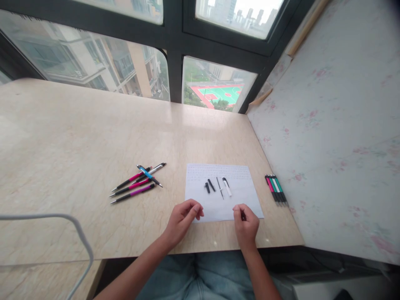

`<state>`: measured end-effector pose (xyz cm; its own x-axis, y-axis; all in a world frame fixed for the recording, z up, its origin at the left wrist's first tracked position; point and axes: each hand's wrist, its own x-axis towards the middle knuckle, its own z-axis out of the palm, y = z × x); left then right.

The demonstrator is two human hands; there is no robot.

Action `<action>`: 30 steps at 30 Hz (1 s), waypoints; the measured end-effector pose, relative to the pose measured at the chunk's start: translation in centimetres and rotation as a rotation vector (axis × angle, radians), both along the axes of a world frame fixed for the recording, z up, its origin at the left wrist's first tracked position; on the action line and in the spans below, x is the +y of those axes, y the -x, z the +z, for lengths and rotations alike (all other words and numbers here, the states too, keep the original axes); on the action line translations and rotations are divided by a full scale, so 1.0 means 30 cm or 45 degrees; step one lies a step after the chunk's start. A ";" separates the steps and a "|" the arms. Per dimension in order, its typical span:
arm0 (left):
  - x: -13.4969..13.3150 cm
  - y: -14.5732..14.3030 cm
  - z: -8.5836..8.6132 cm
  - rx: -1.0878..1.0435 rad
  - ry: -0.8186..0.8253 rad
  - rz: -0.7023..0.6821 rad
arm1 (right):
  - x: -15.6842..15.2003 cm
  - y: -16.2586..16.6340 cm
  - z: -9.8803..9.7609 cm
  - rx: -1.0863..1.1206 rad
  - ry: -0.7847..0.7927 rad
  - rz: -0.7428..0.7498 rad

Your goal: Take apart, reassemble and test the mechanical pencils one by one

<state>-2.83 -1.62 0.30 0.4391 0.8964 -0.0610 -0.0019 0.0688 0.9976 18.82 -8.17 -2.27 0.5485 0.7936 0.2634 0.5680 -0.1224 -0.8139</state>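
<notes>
A white sheet of paper (200,210) with lines of handwriting along its top lies on the counter. On it lie the pieces of a pen: two short black parts (211,185), a thin dark refill (219,186) and a white barrel (228,189) with a black clip. My left hand (185,214) rests at the paper's lower left edge, fingers curled and thumb against them, with nothing visible in it. Over the lower right part of the paper, my right hand (246,223) is closed in a pinch; whatever is between its fingertips cannot be made out.
Several pink, purple, white and blue pens (134,192) lie in a loose pile on the left. Against the papered wall (337,137) at right, several pens (275,189) stand in a row lying flat. A white cable (75,225) loops at lower left. Windows are behind the counter (93,133).
</notes>
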 end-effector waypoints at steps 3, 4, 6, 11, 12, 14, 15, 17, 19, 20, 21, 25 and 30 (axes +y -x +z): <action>-0.001 -0.001 0.001 0.009 -0.015 0.004 | 0.002 0.003 0.001 0.012 0.010 -0.022; -0.002 -0.002 0.002 0.009 -0.020 0.003 | 0.003 0.004 0.002 0.014 0.013 -0.024; -0.003 -0.003 0.003 0.013 -0.028 0.000 | 0.006 0.004 0.003 0.023 0.013 -0.019; -0.002 -0.007 0.009 0.040 -0.046 -0.004 | 0.013 0.002 0.003 0.060 -0.016 -0.062; -0.002 -0.008 0.011 0.042 -0.047 -0.008 | 0.014 0.003 0.003 0.056 -0.017 -0.069; 0.000 -0.009 0.016 0.043 -0.050 -0.008 | 0.017 0.007 0.003 0.019 -0.015 -0.056; 0.000 -0.009 0.017 0.041 -0.052 -0.005 | 0.019 0.010 0.004 -0.014 -0.016 -0.030; 0.000 -0.010 0.019 0.037 -0.059 0.002 | 0.023 0.018 0.006 -0.106 -0.023 0.056; -0.001 -0.010 0.019 0.031 -0.064 0.008 | 0.031 0.023 0.010 -0.206 -0.026 0.135; -0.002 -0.010 0.018 0.029 -0.064 0.008 | 0.037 0.023 0.013 -0.255 -0.017 0.149; -0.003 -0.010 0.018 0.027 -0.064 0.008 | 0.043 0.022 0.016 -0.303 0.003 0.142; -0.004 -0.008 0.014 0.017 -0.062 -0.007 | 0.085 0.004 0.028 -0.482 0.173 0.004; 0.001 -0.001 -0.002 -0.013 -0.030 -0.006 | 0.143 -0.019 0.035 -0.585 0.382 -0.039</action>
<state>-2.80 -1.58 0.26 0.4436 0.8955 -0.0353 -0.0115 0.0450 0.9989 19.40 -3.88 -1.23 0.4542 0.8563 0.2456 0.8493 -0.3331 -0.4095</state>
